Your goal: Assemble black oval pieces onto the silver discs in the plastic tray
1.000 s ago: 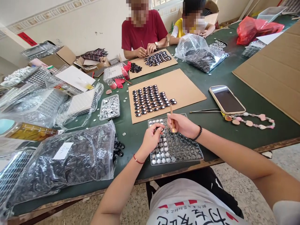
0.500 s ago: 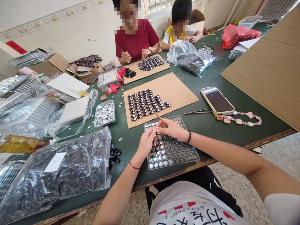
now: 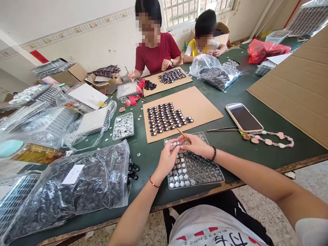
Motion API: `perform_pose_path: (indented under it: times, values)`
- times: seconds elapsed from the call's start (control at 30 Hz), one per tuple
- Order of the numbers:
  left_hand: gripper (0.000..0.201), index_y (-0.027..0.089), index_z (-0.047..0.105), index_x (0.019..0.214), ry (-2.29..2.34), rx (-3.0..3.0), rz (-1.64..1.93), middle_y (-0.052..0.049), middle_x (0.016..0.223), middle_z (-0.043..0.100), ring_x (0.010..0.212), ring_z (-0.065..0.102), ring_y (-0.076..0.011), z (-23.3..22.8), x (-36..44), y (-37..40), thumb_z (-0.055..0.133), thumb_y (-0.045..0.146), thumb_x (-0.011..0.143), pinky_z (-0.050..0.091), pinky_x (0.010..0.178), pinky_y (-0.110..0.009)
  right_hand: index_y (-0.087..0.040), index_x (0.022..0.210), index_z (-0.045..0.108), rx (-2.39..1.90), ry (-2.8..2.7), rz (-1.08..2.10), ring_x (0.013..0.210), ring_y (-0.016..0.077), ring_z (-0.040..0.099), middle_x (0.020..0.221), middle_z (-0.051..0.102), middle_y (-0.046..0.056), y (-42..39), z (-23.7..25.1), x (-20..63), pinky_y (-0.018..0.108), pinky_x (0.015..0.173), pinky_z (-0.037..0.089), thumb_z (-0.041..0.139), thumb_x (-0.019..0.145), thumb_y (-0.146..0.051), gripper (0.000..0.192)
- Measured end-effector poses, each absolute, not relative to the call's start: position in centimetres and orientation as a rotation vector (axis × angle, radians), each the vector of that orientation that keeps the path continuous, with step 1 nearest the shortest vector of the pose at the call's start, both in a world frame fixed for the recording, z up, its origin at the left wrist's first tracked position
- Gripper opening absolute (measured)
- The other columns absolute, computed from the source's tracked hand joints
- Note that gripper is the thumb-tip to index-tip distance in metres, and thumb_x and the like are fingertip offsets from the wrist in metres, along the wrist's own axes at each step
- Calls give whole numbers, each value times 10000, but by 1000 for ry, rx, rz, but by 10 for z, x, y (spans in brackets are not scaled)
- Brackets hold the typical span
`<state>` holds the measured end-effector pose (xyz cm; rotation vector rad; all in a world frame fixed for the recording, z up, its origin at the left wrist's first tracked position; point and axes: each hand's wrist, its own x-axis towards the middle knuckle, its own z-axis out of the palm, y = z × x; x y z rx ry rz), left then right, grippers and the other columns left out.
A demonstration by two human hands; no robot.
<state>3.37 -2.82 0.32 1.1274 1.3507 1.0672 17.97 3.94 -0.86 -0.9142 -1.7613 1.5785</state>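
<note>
My left hand [image 3: 169, 156] is closed in a pinch over the clear tray [image 3: 205, 172], its fingertips meeting those of my right hand. Whatever lies between the fingertips is too small and covered to make out. My right hand [image 3: 199, 146] is closed too, with a thin wooden stick [image 3: 183, 135], like a brush handle, slanting up from its fingers. The tray has rows of round pockets; those on its left side hold silvery white discs [image 3: 180, 177]. Just beyond lies a cardboard sheet [image 3: 202, 106] bearing rows of small black pieces with white ovals [image 3: 164, 118].
Left of the sheet stands a box of silvery discs [image 3: 123, 125]. A big bag of black parts [image 3: 94, 181] fills the near left. A phone [image 3: 244, 118] and tweezers [image 3: 221, 129] lie right. Across the table, a person in red [image 3: 159, 54] holds a thin brush; another person [image 3: 205, 44] sits alongside.
My view has shifted, so the scene sits lower and further right. The co-worker's brush hand has moved left, from the board to beside the tray. My hands remain together over the clear tray.
</note>
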Motion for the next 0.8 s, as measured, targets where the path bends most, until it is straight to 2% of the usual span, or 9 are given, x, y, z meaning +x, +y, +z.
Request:
perform_pose_path:
  times: [0.1, 0.2, 0.3, 0.43, 0.67, 0.8]
  values:
    - [189, 155, 481, 959, 1144, 630, 1228, 8, 656, 537, 386, 404, -26, 12, 18, -22, 487, 253, 797, 234, 320, -125, -141, 845, 583, -1013, -1765, 1384, 741, 145, 560, 818, 609, 37, 54, -3, 188, 297, 699, 447, 602, 681, -242, 194]
    - [34, 121, 478, 802, 891, 93, 1339, -23, 671, 496, 550, 510, -53, 20, 1, -16, 447, 125, 788, 304, 362, -98, -147, 831, 581, -1111, -1731, 1209, 660, 132, 541, 800, 610, 31, 89, 2, 198, 281, 637, 434, 589, 688, -278, 195]
    - [98, 110, 486, 765, 796, -90, 1307, -69, 761, 512, 692, 557, -94, 20, -1, -15, 437, 28, 743, 381, 424, -111, -144, 798, 582, -1281, -1820, 979, 650, 136, 535, 766, 608, 33, 139, 0, 204, 269, 620, 419, 595, 667, -238, 161]
    - [288, 110, 525, 791, 840, -77, 1274, -68, 796, 523, 741, 575, -100, 10, 10, -16, 397, -110, 655, 401, 459, -111, -148, 767, 593, -1400, -1990, 711, 751, 151, 543, 797, 619, 38, 187, -21, 204, 257, 680, 403, 584, 680, -220, 114]
    - [226, 111, 571, 910, 766, 32, 1356, -96, 940, 570, 816, 576, -82, 5, 6, -15, 474, -12, 747, 301, 354, -58, -152, 847, 620, -1414, -2219, 416, 775, 174, 537, 833, 617, 70, 190, -50, 205, 268, 669, 382, 466, 791, -236, 184]
    - [171, 129, 569, 864, 804, 22, 1420, -49, 813, 569, 709, 574, -66, 5, 2, -14, 509, 21, 746, 302, 345, -69, -154, 879, 625, -1389, -2298, 353, 825, 178, 532, 906, 601, 79, 187, -48, 207, 272, 703, 382, 440, 829, -266, 222]
